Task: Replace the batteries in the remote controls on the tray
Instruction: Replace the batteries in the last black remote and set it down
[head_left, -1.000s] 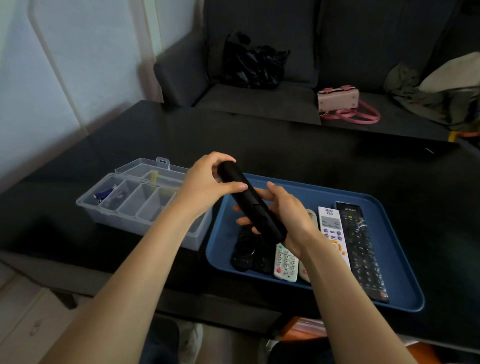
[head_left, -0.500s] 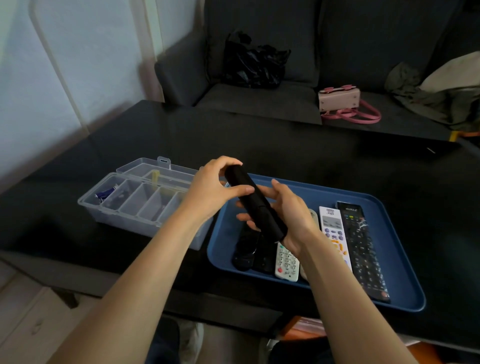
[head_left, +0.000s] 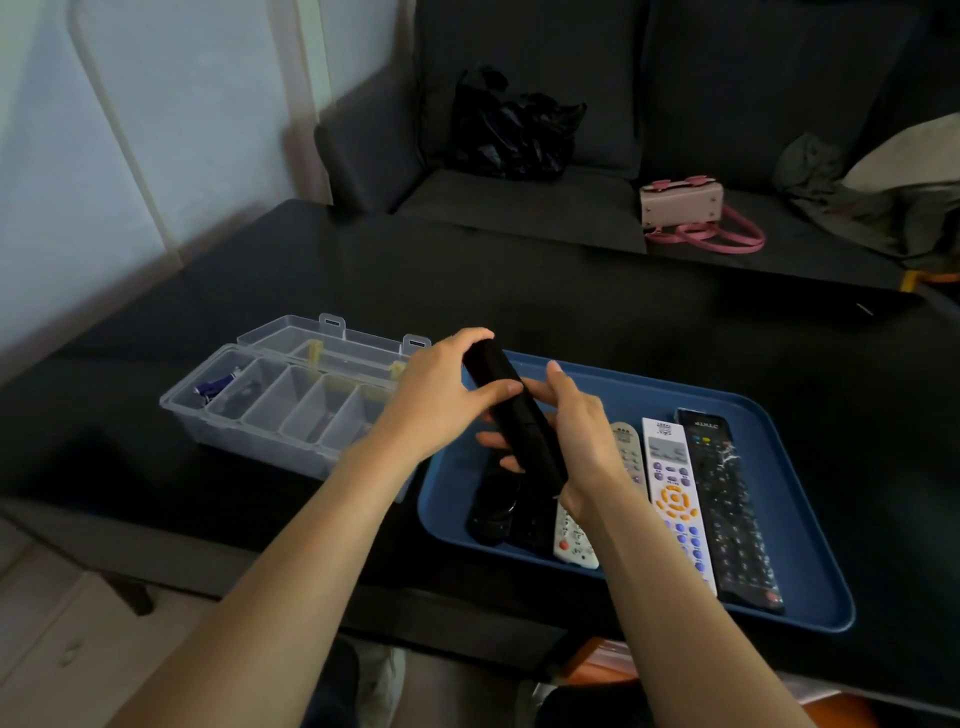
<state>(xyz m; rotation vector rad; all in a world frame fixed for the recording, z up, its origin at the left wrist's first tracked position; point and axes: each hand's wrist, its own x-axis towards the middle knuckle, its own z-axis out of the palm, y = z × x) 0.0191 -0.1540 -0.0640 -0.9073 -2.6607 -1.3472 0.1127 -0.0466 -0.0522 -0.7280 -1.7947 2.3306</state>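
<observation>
Both hands hold a long black remote (head_left: 511, 410) above the left part of the blue tray (head_left: 810, 566). My left hand (head_left: 441, 395) grips its far end, thumb pressed on its upper face. My right hand (head_left: 582, 441) cradles its near end from underneath. On the tray lie a white remote with orange buttons (head_left: 675, 499), a long black remote (head_left: 727, 509), a small white remote (head_left: 574, 540), a beige remote (head_left: 626, 447) partly behind my right hand, and dark remotes (head_left: 493, 512) under the held one.
An open clear plastic organiser box (head_left: 280, 400) with several compartments stands left of the tray on the black table (head_left: 571, 291); one compartment holds a blue-and-white item (head_left: 213, 387). Behind the table, a dark sofa carries a black bag (head_left: 511, 127), a pink handbag (head_left: 685, 208) and clothes.
The held black remote and both hands have shifted slightly right and toward the tray. The grip looks the same.
</observation>
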